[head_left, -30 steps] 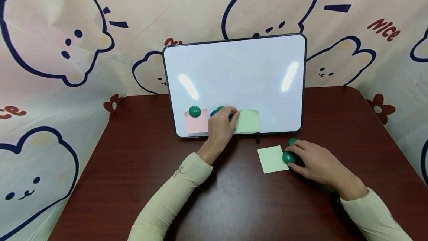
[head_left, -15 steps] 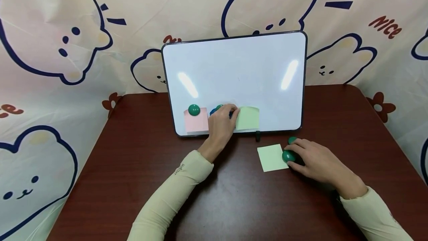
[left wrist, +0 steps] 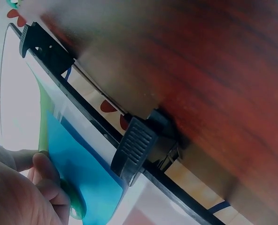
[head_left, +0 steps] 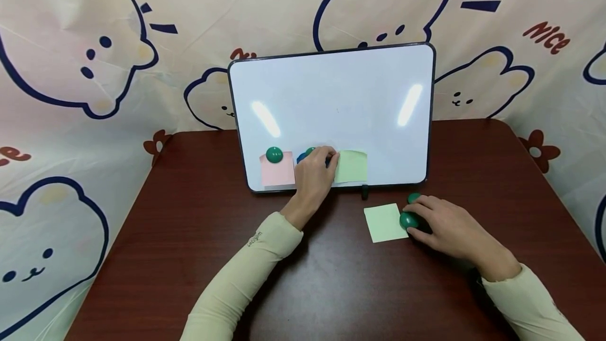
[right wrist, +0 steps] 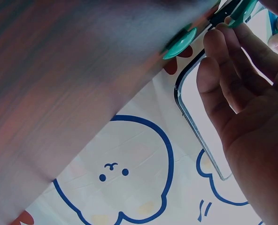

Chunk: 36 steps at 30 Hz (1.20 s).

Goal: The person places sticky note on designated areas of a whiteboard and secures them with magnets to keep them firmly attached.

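Note:
My left hand (head_left: 313, 172) is at the lower part of the whiteboard (head_left: 331, 104), pinching the upper left corner of a green sticky note (head_left: 352, 166). Behind this hand a blue sticky note (left wrist: 82, 164) is mostly hidden in the head view, with a green magnet (left wrist: 74, 200) on it. To the left, another round green magnet (head_left: 274, 154) sits on the top of a pink sticky note (head_left: 278, 171). My right hand (head_left: 447, 228) grips a green magnet (head_left: 408, 220) at the right edge of a second green sticky note (head_left: 385, 223) lying on the table.
One more green magnet (head_left: 414, 198) lies on the brown table (head_left: 341, 288) just beyond my right fingers. Black stand clips (left wrist: 135, 143) hold the whiteboard's lower edge, and one black foot (head_left: 365, 192) juts forward. A printed cloth (head_left: 199, 20) hangs behind.
The head view has tilted slightly, so the scene sits a little higher in the frame. Both hands keep their places and their holds.

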### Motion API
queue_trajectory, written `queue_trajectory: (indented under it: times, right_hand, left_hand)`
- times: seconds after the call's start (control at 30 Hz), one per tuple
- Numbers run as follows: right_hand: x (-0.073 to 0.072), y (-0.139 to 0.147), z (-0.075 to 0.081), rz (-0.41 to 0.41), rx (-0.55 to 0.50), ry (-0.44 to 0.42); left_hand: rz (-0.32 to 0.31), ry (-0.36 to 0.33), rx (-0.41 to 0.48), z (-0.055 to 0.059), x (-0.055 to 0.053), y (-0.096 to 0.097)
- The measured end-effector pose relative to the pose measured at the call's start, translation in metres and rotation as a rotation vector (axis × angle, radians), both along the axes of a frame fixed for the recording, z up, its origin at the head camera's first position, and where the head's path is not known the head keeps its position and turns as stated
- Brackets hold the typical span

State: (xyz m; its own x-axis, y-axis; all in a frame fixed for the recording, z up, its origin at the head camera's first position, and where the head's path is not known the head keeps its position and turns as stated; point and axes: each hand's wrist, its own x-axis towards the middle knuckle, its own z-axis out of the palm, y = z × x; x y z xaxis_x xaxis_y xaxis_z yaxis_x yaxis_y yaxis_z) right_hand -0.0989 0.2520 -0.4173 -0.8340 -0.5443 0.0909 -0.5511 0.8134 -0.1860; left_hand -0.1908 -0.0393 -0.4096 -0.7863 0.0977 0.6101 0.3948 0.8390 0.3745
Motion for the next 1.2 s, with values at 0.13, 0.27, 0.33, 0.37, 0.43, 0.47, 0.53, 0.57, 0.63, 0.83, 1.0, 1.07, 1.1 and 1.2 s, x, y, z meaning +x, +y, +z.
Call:
queue_trajectory:
  times: [0.13, 0.27, 0.33, 0.37, 0.43, 0.47, 0.53, 0.57, 0.63, 0.83, 1.0, 1.07, 1.1, 1.2]
  right_hand:
    - [0.0, 0.0, -0.001, 0.003, -0.007, 0.015]
    - [-0.001, 0.0, -0.003, 0.002, -0.013, 0.031]
    - [-0.001, 0.0, -0.004, -0.001, -0.018, 0.039]
    - [-0.001, -0.001, -0.004, -0.001, -0.022, 0.042]
    - [-0.001, -0.001, -0.004, 0.0, -0.031, 0.044]
    - [-0.001, -0.002, -0.004, -0.001, -0.033, 0.045]
    - [-0.001, -0.003, -0.003, 0.001, -0.041, 0.038]
    - [0.0, -0.003, -0.003, 0.001, -0.042, 0.035]
    - [0.0, -0.004, -0.003, 0.0, -0.043, 0.03]
    - [0.0, -0.008, -0.003, -0.001, -0.057, 0.054]
    - [-0.001, -0.016, -0.003, 0.009, -0.072, 0.05]
    - [-0.002, -0.019, -0.002, 0.014, -0.074, 0.044]
    - [-0.003, -0.02, -0.001, 0.017, -0.074, 0.044]
    - [-0.004, -0.023, 0.0, 0.025, -0.077, 0.044]
  left_hand:
    - [-0.003, 0.006, -0.002, 0.0, 0.0, 0.0]
    - [-0.002, 0.011, -0.009, -0.001, 0.0, 0.0]
    - [-0.001, 0.012, -0.011, -0.001, 0.0, 0.0]
    - [0.0, 0.014, -0.012, -0.001, 0.0, 0.0]
    - [0.002, 0.016, -0.013, -0.001, 0.0, 0.0]
    - [0.002, 0.016, -0.013, -0.001, 0.0, 0.0]
    - [0.003, 0.018, -0.015, -0.002, 0.0, 0.0]
    - [0.002, 0.018, -0.016, -0.002, 0.0, 0.0]
    - [-0.001, 0.016, -0.016, -0.002, 0.0, 0.0]
    - [-0.005, 0.012, -0.012, -0.002, 0.0, -0.001]
    - [-0.01, 0.007, -0.005, -0.002, -0.001, -0.002]
    - [-0.013, 0.009, -0.002, -0.003, -0.001, -0.002]
    - [-0.014, 0.011, 0.0, -0.003, -0.002, -0.002]
    - [-0.014, 0.016, 0.004, -0.003, -0.002, -0.002]
